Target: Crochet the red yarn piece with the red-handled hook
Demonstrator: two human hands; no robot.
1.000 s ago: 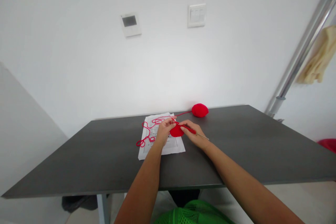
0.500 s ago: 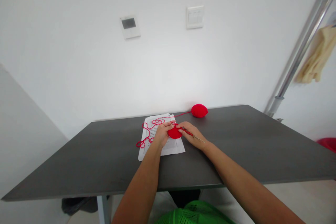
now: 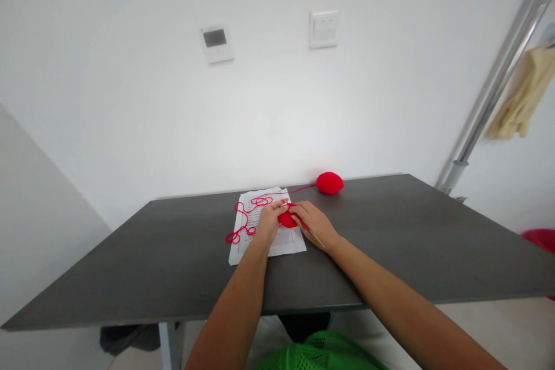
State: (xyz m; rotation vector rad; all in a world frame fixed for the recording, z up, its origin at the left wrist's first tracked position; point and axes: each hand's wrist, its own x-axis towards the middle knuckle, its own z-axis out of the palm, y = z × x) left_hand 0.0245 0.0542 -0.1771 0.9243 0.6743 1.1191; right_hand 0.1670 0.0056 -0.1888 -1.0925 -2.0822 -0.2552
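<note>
A round red crocheted piece [image 3: 288, 219] is pinched at its left edge by my left hand [image 3: 270, 221]. On its right side, my right hand [image 3: 315, 224] is closed around a thin hook [image 3: 317, 237] with a red grip, whose metal end sticks out below the palm. The hook's tip is hidden near the fingers. Loose red yarn [image 3: 235, 237] lies in loops over printed white paper [image 3: 269, 251] under my left hand. From there a strand runs to a red yarn ball [image 3: 329, 183] at the table's back edge.
The dark grey table [image 3: 182, 266] meets a white wall carrying a thermostat [image 3: 217, 44] and a switch plate [image 3: 324, 29]. At right are a metal pole [image 3: 489, 98] and hanging pale gloves [image 3: 522, 95]. Something red [image 3: 540, 238] shows beyond the table's right edge.
My right hand has turned and shifted slightly left, and the hook's free end now points more steeply down toward me. The left hand has barely moved.
</note>
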